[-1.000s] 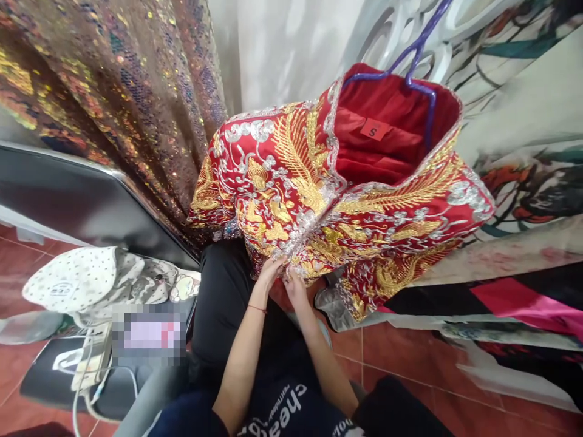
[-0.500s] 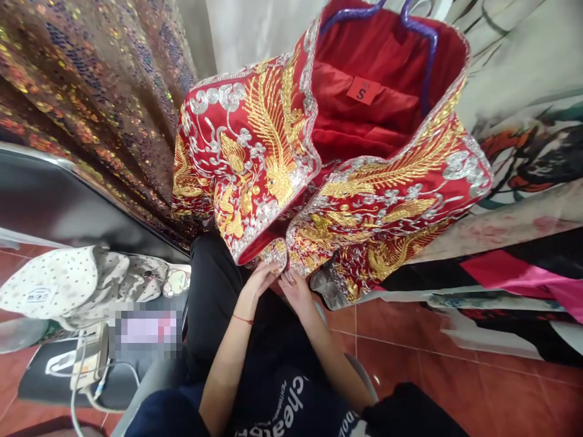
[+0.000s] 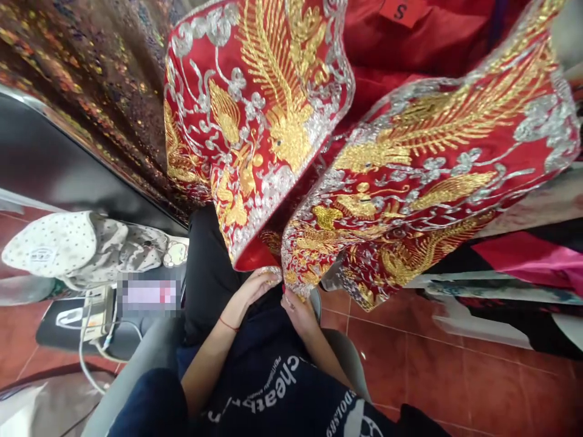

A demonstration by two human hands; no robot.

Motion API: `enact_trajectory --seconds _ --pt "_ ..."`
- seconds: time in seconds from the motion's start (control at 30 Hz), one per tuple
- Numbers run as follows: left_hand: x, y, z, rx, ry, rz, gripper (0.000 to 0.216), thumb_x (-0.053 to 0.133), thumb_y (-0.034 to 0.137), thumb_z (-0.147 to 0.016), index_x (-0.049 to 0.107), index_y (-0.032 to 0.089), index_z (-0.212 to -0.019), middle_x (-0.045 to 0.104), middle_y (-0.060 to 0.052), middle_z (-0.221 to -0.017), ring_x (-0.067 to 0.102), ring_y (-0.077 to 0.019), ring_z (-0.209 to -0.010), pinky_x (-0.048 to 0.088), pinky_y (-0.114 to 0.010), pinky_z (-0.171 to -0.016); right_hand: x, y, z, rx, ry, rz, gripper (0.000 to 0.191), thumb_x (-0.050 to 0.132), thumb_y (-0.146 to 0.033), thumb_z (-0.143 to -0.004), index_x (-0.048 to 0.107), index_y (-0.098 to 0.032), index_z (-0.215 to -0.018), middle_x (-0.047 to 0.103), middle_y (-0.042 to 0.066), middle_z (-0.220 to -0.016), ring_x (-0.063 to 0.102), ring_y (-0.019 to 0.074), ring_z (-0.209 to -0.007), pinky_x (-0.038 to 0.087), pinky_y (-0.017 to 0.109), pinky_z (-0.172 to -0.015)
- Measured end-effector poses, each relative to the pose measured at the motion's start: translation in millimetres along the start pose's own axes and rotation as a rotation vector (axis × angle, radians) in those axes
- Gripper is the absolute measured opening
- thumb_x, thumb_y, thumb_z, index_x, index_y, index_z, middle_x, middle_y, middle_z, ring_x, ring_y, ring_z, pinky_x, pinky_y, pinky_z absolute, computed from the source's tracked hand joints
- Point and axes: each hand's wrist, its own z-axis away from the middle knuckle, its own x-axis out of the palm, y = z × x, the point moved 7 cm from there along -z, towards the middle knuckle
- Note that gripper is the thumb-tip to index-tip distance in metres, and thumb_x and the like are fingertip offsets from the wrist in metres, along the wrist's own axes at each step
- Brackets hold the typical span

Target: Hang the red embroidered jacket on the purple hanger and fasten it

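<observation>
A red jacket (image 3: 314, 243) with gold and silver embroidery hangs in front of me, its front edges parted and its red lining showing. An "S" size label (image 3: 401, 11) is inside the neck. My left hand (image 3: 258, 287) pinches the lower front edge on the left side. Just to the right, my right hand (image 3: 296, 308) has its fingers closed on the bottom corner of the other front panel. A narrow gap separates the two hands. The fingertips are partly hidden by the cloth.
At the left, a sequined brown curtain-like cloth (image 3: 104, 91) hangs behind a black panel (image 3: 68, 145). A dotted white cap (image 3: 50, 243) and a power strip with cables (image 3: 98, 312) lie below. More garments, one bright pink (image 3: 528, 261), hang at the right above red floor tiles (image 3: 410, 358).
The jacket appears larger and closer, and its neck and purple hanger have mostly left the top of view. Both hands sit slightly lower and remain on the front edges.
</observation>
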Motion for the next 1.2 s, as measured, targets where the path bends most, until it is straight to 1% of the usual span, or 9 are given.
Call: enact_trajectory --seconds 0.13,0.27,0.33,0.43,0.53,0.7,0.8,1.0,1.2 --pt "3 6 -3 0.045 -0.010 -0.001 0.032 0.092 0.012 -0.050 0.062 0.015 -0.061 0.058 0.002 -0.056 0.052 -0.0069 -0.053 0.043 -0.021 -0.054 4 -5 0 0.045 -0.019 -0.048 0.038 0.089 -0.031 -0.053 0.056 -0.022 -0.069 0.051 -0.008 -0.061 0.045 0.0067 -0.056 0.037 0.020 -0.050" --pt "8 13 3 0.080 -0.036 -0.008 0.047 0.095 0.023 -0.055 0.048 0.017 -0.053 0.038 0.008 -0.044 0.037 -0.0038 -0.047 0.032 -0.020 -0.048 13 -15 -4 0.044 -0.035 -0.085 0.039 0.089 -0.027 -0.052 0.056 -0.021 -0.071 0.052 -0.008 -0.064 0.044 0.0066 -0.059 0.036 0.020 -0.052" --pt "10 15 6 0.084 -0.042 -0.017 0.049 0.094 0.024 -0.058 0.046 0.018 -0.054 0.031 0.009 -0.043 0.034 -0.0036 -0.046 0.030 -0.020 -0.048 18 -19 -5 0.032 -0.040 -0.098 0.039 0.089 -0.027 -0.053 0.055 -0.021 -0.071 0.051 -0.009 -0.064 0.043 0.0058 -0.058 0.035 0.020 -0.053" --pt "13 15 9 0.071 -0.061 -0.037 0.047 0.094 0.024 -0.059 0.047 0.017 -0.056 0.032 0.009 -0.044 0.033 -0.0032 -0.046 0.029 -0.019 -0.048 23 -23 -4 0.008 -0.034 -0.102 0.039 0.089 -0.027 -0.053 0.056 -0.021 -0.072 0.053 -0.008 -0.065 0.043 0.0057 -0.059 0.034 0.020 -0.053" --pt "16 12 10 0.019 -0.110 -0.070 0.051 0.094 0.028 -0.057 0.044 0.018 -0.051 0.031 0.009 -0.040 0.031 -0.0035 -0.044 0.026 -0.020 -0.046 22 -26 -2 -0.022 -0.016 -0.092 0.036 0.089 -0.027 -0.054 0.059 -0.021 -0.074 0.057 -0.007 -0.067 0.046 0.0064 -0.060 0.036 0.021 -0.055" --pt "14 5 11 -0.048 -0.157 -0.115 0.054 0.092 0.028 -0.060 0.041 0.018 -0.046 0.030 0.008 -0.037 0.030 -0.0038 -0.041 0.027 -0.021 -0.045 13 -27 -3 -0.129 0.019 0.002 0.039 0.088 -0.028 -0.058 0.068 -0.022 -0.091 0.070 -0.003 -0.084 0.062 0.0134 -0.078 0.049 0.027 -0.072" --pt "11 3 9 -0.051 -0.154 -0.118 0.053 0.092 0.026 -0.061 0.041 0.018 -0.045 0.030 0.007 -0.036 0.031 -0.0033 -0.040 0.028 -0.021 -0.045 12 -20 -4 -0.154 0.002 0.043 0.039 0.087 -0.030 -0.061 0.069 -0.022 -0.095 0.073 -0.001 -0.088 0.064 0.0156 -0.081 0.052 0.031 -0.078" --pt "15 6 8 -0.031 -0.181 -0.102 0.047 0.091 0.026 -0.062 0.046 0.016 -0.051 0.033 0.008 -0.038 0.026 -0.0009 -0.037 0.019 -0.020 -0.043 11 -15 -5 -0.142 0.016 0.035 0.037 0.087 -0.029 -0.061 0.068 -0.021 -0.092 0.072 -0.002 -0.084 0.062 0.0135 -0.075 0.053 0.030 -0.076" --pt "18 7 9 -0.026 -0.174 -0.098 0.043 0.090 0.019 -0.065 0.048 0.015 -0.056 0.039 0.008 -0.043 0.026 0.0012 -0.038 0.020 -0.020 -0.044 10 -20 -4 -0.164 0.043 0.067 0.038 0.085 -0.031 -0.062 0.068 -0.023 -0.095 0.071 -0.002 -0.087 0.063 0.0150 -0.078 0.053 0.030 -0.075"
